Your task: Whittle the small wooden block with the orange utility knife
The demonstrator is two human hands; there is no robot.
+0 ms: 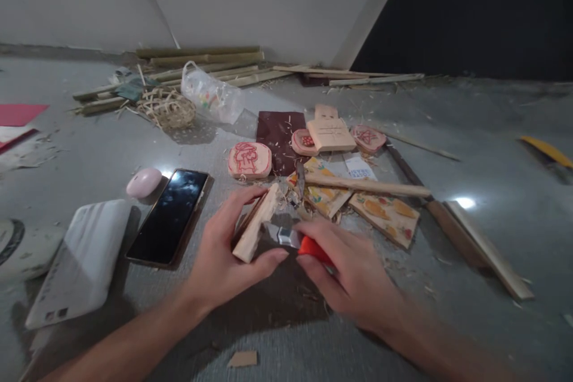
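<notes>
In the middle of the head view, my left hand (228, 250) grips a pale wood block (256, 228) that leans upward, with its thumb below. My right hand (347, 262) is closed around the red handle (314, 249) of a cutter, whose metal blade end (282, 236) points left at the block's side. Just beyond the hands lies a hammer (367, 185) with a wooden handle, across painted wood pieces (385, 215). A carved pink block (249, 160) rests on the floor past my left fingertips.
A black phone (170, 218), a white power bank (85, 262) and a pink oval case (144, 182) are at left. Bamboo sticks (206, 59), a woven basket (168, 108) and a plastic bag (212, 95) lie farther back. A sheathed long blade (456, 233) is at right.
</notes>
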